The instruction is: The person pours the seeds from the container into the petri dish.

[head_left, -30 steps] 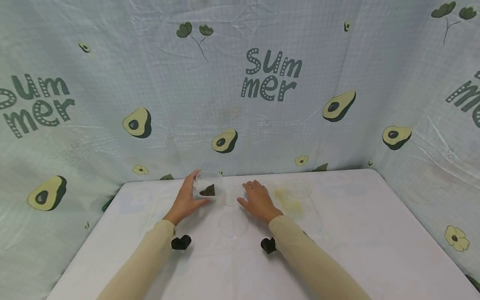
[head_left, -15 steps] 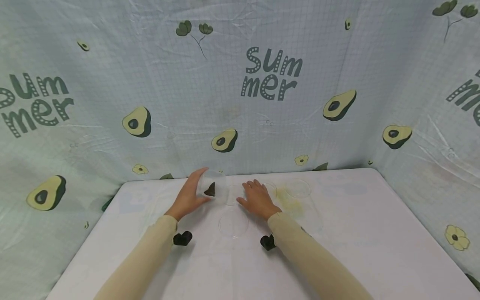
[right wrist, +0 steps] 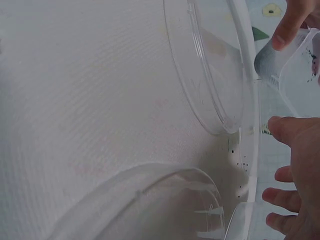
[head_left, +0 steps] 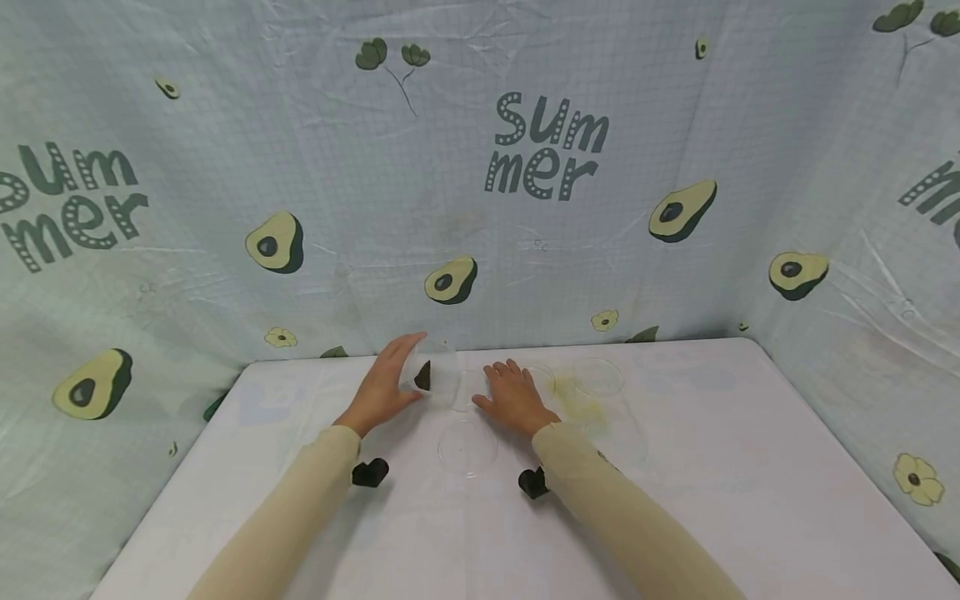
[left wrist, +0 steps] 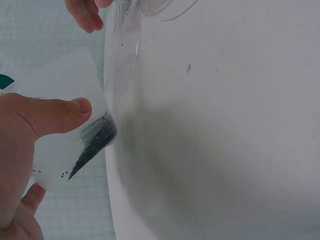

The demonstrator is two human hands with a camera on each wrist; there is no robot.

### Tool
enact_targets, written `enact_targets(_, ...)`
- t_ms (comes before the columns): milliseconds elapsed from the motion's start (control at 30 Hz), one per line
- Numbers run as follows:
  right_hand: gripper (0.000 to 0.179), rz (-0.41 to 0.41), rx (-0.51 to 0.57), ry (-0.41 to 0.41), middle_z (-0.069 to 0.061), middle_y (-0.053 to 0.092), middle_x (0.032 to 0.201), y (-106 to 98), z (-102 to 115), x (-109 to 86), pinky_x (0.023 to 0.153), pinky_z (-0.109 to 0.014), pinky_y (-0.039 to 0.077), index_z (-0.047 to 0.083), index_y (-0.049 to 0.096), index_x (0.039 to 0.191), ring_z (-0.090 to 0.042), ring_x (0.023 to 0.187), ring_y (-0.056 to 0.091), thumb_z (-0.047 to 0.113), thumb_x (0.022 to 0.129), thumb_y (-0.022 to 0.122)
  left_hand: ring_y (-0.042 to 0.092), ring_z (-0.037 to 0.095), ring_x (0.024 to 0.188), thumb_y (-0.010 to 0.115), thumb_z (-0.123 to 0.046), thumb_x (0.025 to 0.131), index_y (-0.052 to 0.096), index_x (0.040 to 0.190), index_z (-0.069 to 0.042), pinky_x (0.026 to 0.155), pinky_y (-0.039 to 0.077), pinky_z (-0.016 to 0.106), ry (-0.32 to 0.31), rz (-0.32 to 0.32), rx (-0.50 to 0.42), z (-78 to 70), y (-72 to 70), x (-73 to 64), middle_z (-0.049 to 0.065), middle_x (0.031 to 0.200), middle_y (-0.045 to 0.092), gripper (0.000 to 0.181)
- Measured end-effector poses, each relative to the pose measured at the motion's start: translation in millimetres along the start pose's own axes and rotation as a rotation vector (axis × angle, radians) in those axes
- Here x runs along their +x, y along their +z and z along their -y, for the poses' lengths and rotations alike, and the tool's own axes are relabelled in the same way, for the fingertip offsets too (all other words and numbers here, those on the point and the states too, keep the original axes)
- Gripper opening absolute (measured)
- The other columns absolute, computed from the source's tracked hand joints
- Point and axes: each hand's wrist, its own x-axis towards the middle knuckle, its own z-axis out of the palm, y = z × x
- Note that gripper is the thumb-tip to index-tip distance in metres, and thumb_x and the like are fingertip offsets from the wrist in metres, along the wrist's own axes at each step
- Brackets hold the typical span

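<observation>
My left hand (head_left: 381,387) grips a clear plastic container (left wrist: 75,65) between thumb and fingers near the far edge of the table. Dark fine grains (left wrist: 95,142) lie heaped in one corner of it, and the container is tilted to the right. To its right, a clear round dish (head_left: 467,392) stands between my two hands. My right hand (head_left: 516,398) is palm down beside that dish, with relaxed, slightly spread fingers. In the right wrist view its fingers close on nothing; whether they touch the dish is hard to tell. A few dark specks show near the dishes.
Another clear round piece (head_left: 467,447) lies nearer on the white table (head_left: 712,483). More clear round pieces, one of them a far-right disc (head_left: 597,377), sit right of my right hand, around a yellowish patch (head_left: 581,400). A printed curtain (head_left: 360,183) rises behind the table.
My left hand has shifted slightly right and away, tilting the container further. The grains have bunched into a narrower, steeper heap. My right hand stays almost still.
</observation>
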Motion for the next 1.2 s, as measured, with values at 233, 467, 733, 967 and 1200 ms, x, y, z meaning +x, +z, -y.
enact_targets(233,0.061,0.0,0.006,0.022,-0.013,0.043,0.15,4.2,1.2,3.8,0.119,-0.054,0.022,0.006,0.042,0.144,-0.034,0.145,0.029,0.041,0.096,0.057,0.037,0.029,0.139,0.084,0.001,0.068,0.033,0.148,-0.018,0.113,0.036,0.048,0.032,-0.034,0.033,-2.9,4.1,3.7,0.01,0.148,0.039,0.097)
enact_targets(467,0.063,0.019,-0.011,0.038,-0.013,0.043,0.149,5.0,3.4,4.6,0.118,-0.055,0.022,0.006,0.043,0.143,-0.035,0.145,0.028,0.043,0.095,0.058,0.039,0.028,0.138,0.085,0.0,0.067,0.034,0.148,-0.018,0.113,0.037,0.047,0.035,-0.056,0.064,-4.1,8.9,6.0,0.01,0.147,0.041,0.097)
enact_targets(733,0.066,0.018,-0.035,0.016,-0.013,0.045,0.147,3.4,2.6,3.3,0.117,-0.056,0.024,0.004,0.046,0.141,-0.036,0.144,0.03,0.047,0.093,0.058,0.038,0.029,0.138,0.085,-0.001,0.068,0.034,0.148,-0.018,0.114,0.036,0.047,0.042,-0.057,0.084,-8.4,8.9,8.6,0.01,0.147,0.04,0.096)
enact_targets(967,0.067,0.013,-0.029,0.008,-0.014,0.046,0.146,3.0,2.3,2.5,0.116,-0.057,0.025,0.004,0.047,0.14,-0.037,0.143,0.03,0.048,0.092,0.06,0.037,0.027,0.138,0.085,-0.002,0.068,0.034,0.148,-0.019,0.114,0.035,0.045,0.063,-0.061,0.111,-9.7,9.4,9.8,0.008,0.147,0.04,0.097)
enact_targets(1200,0.068,0.021,-0.016,0.029,-0.014,0.045,0.148,5.9,2.8,5.1,0.117,-0.058,0.022,0.005,0.047,0.141,-0.037,0.145,0.027,0.048,0.091,0.061,0.036,0.025,0.139,0.086,-0.002,0.067,0.034,0.148,-0.019,0.114,0.037,0.044,0.092,-0.06,0.137,-10.6,10.4,10.1,0.007,0.147,0.039,0.098)
